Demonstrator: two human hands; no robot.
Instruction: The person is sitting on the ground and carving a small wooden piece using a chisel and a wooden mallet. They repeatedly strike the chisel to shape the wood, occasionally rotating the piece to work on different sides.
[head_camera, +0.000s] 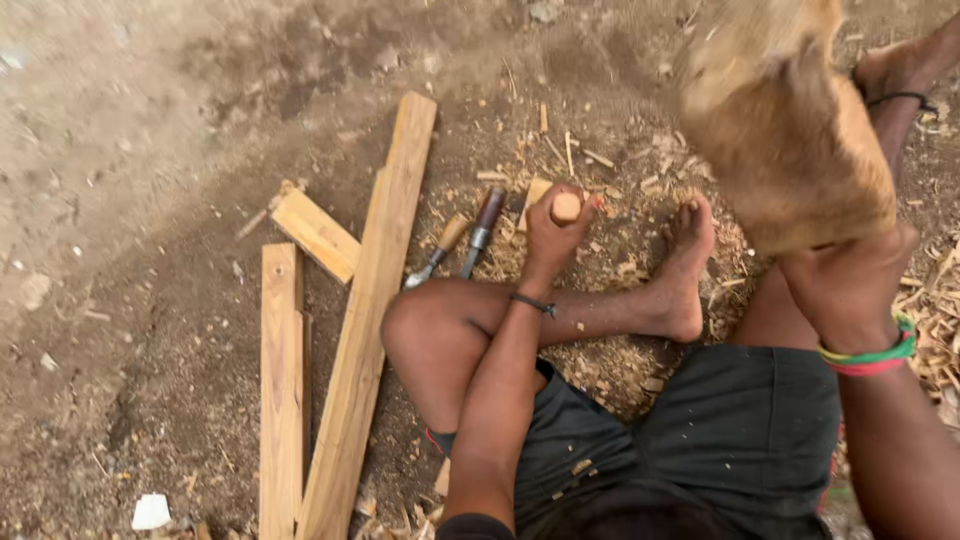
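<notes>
Below the raised right hand (850, 285) gripping a blurred wooden mallet (785, 130), left-hand fingers (545, 235) clamped an upright chisel handle (566, 207).

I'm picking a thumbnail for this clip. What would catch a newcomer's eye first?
The big blurred wooden mallet at upper right, gripped by the right hand. Next, the left hand at centre, wrapped around a chisel handle over wood chips. Left of it, two spare chisels lie beside a long plank.
</notes>
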